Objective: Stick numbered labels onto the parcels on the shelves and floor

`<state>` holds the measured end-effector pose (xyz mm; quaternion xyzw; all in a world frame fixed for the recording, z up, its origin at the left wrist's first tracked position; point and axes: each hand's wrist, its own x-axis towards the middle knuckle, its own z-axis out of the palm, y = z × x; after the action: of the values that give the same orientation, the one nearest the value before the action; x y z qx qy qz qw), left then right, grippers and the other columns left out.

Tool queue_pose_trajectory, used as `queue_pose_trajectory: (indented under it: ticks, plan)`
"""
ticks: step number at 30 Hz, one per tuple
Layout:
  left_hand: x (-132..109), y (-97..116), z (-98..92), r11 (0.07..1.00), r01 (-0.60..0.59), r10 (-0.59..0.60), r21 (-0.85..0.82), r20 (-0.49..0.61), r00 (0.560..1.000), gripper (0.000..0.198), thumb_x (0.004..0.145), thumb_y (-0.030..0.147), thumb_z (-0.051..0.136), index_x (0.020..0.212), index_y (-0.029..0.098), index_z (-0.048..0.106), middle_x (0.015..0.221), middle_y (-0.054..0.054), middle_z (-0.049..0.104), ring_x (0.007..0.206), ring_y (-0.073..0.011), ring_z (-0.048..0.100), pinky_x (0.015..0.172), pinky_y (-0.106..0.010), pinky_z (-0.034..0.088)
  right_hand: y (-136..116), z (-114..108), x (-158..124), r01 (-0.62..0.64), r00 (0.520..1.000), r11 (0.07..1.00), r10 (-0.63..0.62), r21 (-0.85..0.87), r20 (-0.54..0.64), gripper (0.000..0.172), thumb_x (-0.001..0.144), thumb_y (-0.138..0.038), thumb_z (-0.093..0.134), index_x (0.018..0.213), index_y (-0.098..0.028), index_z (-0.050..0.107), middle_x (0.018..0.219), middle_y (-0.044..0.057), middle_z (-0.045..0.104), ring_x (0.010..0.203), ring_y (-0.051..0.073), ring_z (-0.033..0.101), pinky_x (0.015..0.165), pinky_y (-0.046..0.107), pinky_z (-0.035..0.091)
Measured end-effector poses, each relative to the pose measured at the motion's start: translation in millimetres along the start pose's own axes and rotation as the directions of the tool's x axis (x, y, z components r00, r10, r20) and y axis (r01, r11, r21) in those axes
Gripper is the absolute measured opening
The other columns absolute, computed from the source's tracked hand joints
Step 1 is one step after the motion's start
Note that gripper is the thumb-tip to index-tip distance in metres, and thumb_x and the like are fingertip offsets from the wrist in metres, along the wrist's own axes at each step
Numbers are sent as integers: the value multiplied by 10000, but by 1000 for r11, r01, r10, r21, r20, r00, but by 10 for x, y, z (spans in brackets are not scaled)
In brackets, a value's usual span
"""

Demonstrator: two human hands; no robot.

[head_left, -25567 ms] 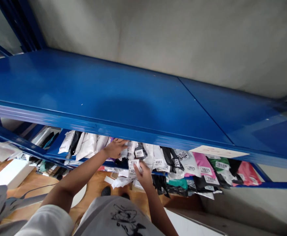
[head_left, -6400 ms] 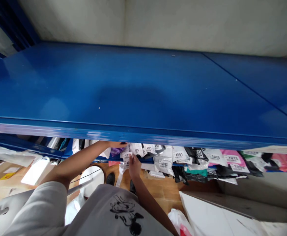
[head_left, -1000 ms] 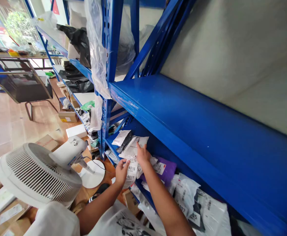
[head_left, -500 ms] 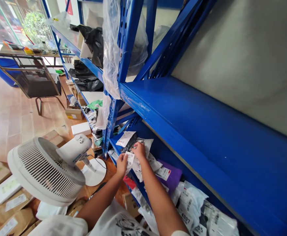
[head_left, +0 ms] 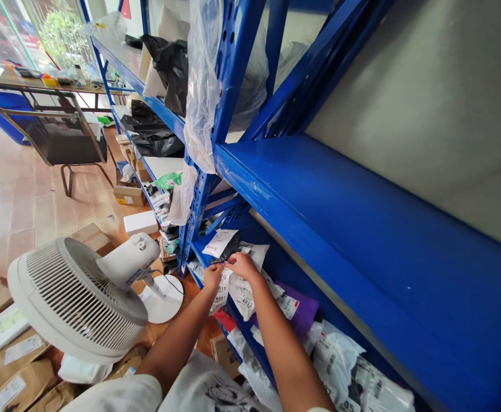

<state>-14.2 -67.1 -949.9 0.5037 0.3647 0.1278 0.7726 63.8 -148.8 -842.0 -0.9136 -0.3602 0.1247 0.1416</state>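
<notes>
A white strip of printed number labels (head_left: 222,290) hangs from my left hand (head_left: 212,278), pinched between thumb and fingers; 4017 can be read on it. My right hand (head_left: 242,266) meets the left at the strip's top edge, its fingertips closed there. Just beyond both hands, a white parcel bag (head_left: 220,242) and a black parcel bag (head_left: 232,247) lie on the lower blue shelf. Under my right wrist is a white parcel bag labelled 4013 (head_left: 246,301). To its right lies a purple parcel bag (head_left: 304,309).
A white fan (head_left: 81,297) stands on the floor at left, near cartons (head_left: 27,380). The upper blue shelf (head_left: 340,229) juts out at right above my arms. More parcel bags (head_left: 334,349) lie along the lower shelf. A chair (head_left: 70,146) stands further back.
My right hand has come down and left to the top of the label strip. The strip has shifted up through my left hand, showing lower numbers. The view has shifted slightly.
</notes>
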Motion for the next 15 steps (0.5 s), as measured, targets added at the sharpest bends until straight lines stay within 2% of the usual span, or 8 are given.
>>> queue_pose_trajectory:
  ticks: [3, 8, 12, 15]
  plan:
    - [38, -6, 29, 992, 83, -80, 90, -37, 996, 275, 885, 282, 645, 689, 108, 563, 552, 65, 474, 428, -53, 404, 439, -176, 359, 17, 52, 47, -70, 997, 997, 71, -33, 19, 75, 804, -252, 697, 828, -191, 733, 817, 33, 733, 800, 168, 661, 682, 200, 422]
    - [10, 27, 31, 977, 158, -154, 142, -37, 987, 303, 901, 347, 624, 719, 109, 577, 572, 51, 518, 442, -62, 457, 454, -186, 402, -14, 130, 108, -208, 978, 969, 209, -131, -3, 121, 819, -161, 635, 865, -193, 742, 908, 78, 732, 890, 210, 667, 704, 228, 434]
    - [-135, 24, -24, 975, 171, -164, 139, -63, 984, 315, 785, 369, 718, 646, 123, 578, 527, 12, 553, 428, -100, 484, 453, -222, 382, -57, 149, 95, -245, 968, 953, 249, -180, 1, 151, 818, -151, 625, 887, -207, 746, 927, 83, 730, 937, 221, 661, 746, 240, 438]
    - [-390, -16, -64, 980, 133, -116, 147, -117, 986, 344, 706, 389, 737, 545, 150, 549, 481, -12, 531, 446, -148, 495, 473, -255, 349, -86, 132, 72, -248, 967, 948, 254, -201, 7, 145, 826, -151, 625, 882, -209, 745, 925, 81, 727, 934, 221, 660, 752, 245, 438]
